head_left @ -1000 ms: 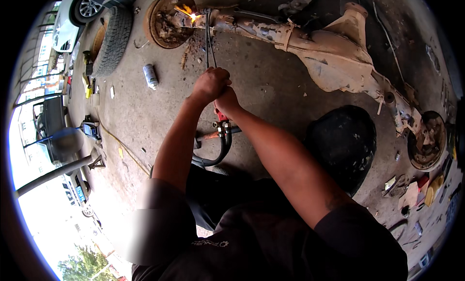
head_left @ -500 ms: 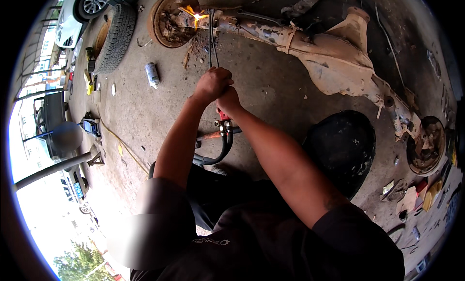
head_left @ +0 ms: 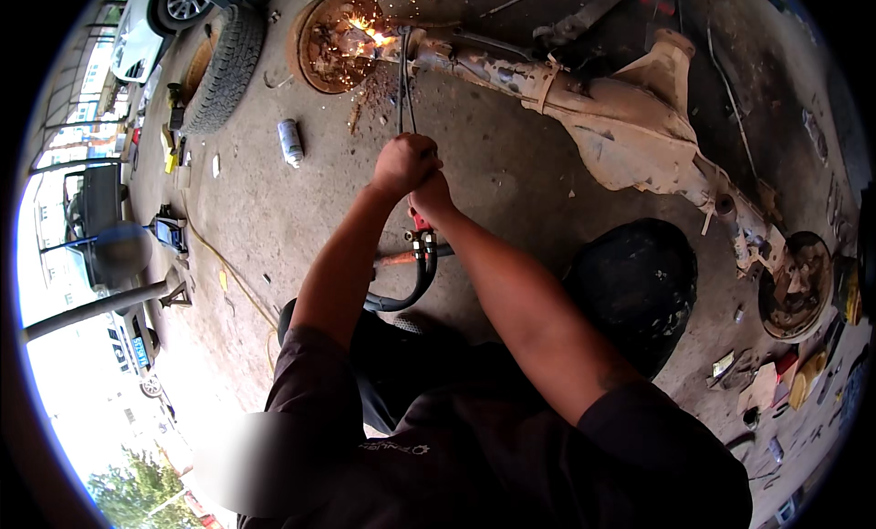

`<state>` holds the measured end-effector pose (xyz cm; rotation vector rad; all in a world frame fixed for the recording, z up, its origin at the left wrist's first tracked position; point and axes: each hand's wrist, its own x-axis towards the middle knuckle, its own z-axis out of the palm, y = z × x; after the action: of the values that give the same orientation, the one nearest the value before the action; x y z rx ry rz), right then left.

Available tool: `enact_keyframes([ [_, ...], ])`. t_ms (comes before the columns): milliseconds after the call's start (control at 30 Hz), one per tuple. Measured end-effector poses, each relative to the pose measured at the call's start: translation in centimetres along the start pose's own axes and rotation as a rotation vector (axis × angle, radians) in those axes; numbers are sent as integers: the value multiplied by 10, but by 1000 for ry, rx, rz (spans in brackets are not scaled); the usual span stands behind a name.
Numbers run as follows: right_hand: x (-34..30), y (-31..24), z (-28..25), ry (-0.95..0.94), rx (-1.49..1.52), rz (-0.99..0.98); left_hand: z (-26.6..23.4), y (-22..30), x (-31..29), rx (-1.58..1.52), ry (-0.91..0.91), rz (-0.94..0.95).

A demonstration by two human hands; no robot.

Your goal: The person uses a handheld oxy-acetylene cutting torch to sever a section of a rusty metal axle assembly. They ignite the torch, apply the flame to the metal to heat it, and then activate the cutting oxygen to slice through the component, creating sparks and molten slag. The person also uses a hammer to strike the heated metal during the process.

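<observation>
A cutting torch [head_left: 408, 87] reaches forward from my fists, its thin metal tubes ending at a rusty axle tube [head_left: 474, 66]. My left hand [head_left: 405, 164] wraps round the torch just ahead of my right hand [head_left: 431, 199], which grips the red-bodied rear part. Two black hoses [head_left: 426, 272] curve back from its brass fittings toward my knees. Bright flame and flying sparks [head_left: 367, 36] burst where the tip meets the axle end, beside the round rusty brake backing plate [head_left: 339, 41]. The glare hides the exact spot being heated.
The axle's bulging differential housing [head_left: 630, 128] lies to the right, with a second brake plate [head_left: 797, 285] at its far end. A spray can [head_left: 290, 143] and a tyre [head_left: 222, 71] are on the left. Scattered parts and scraps [head_left: 766, 383] lie at the lower right.
The small flame has grown into a spray of sparks around the axle end. My hands keep their grip on the torch, and the view has shifted slightly.
</observation>
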<state>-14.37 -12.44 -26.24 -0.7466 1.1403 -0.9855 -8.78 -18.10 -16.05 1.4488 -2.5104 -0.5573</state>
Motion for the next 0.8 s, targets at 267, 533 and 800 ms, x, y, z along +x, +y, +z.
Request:
enact_keyframes([
  [267, 13, 23, -2, 61, -202, -102, 2, -1, 3, -9, 11, 48],
  [533, 18, 26, -10, 39, -200, -165, 3, 3, 6, -20, -6, 35],
  [800, 11, 16, -11, 81, -215, -59, 9, -1, 3, -46, 47, 23],
])
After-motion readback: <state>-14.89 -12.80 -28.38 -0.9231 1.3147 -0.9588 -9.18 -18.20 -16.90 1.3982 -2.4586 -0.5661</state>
